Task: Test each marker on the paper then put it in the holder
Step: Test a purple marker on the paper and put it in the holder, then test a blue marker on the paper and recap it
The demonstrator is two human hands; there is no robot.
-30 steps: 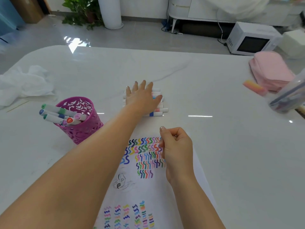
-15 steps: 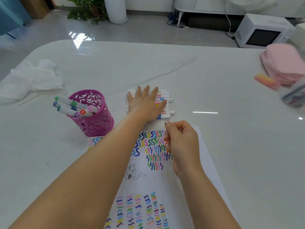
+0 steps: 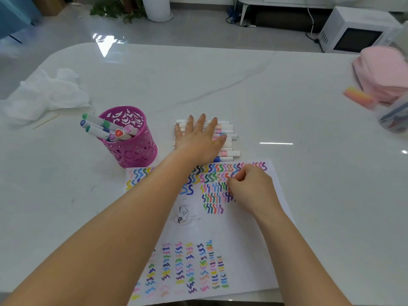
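A row of white markers [image 3: 229,138] lies side by side on the table just beyond the paper [image 3: 220,228]. My left hand [image 3: 198,140] lies flat on that row with its fingers straight and spread. The paper is covered with coloured squiggles and a small pencil sketch. My right hand [image 3: 251,186] rests on the paper's upper part with its fingers curled; no marker shows in it. The purple cut-out holder [image 3: 132,146] stands left of the row, with several markers leaning out of it to the left.
Crumpled white tissue [image 3: 48,93] lies at the far left. At the right edge are a pink pouch [image 3: 384,71], a pink-orange eraser [image 3: 359,98] and a clear plastic case [image 3: 395,118]. The white table's [image 3: 309,173] near edge runs just below the paper.
The view has tilted downward, showing more of the paper. My left hand stays flat on the marker row and my right hand stays curled on the paper.
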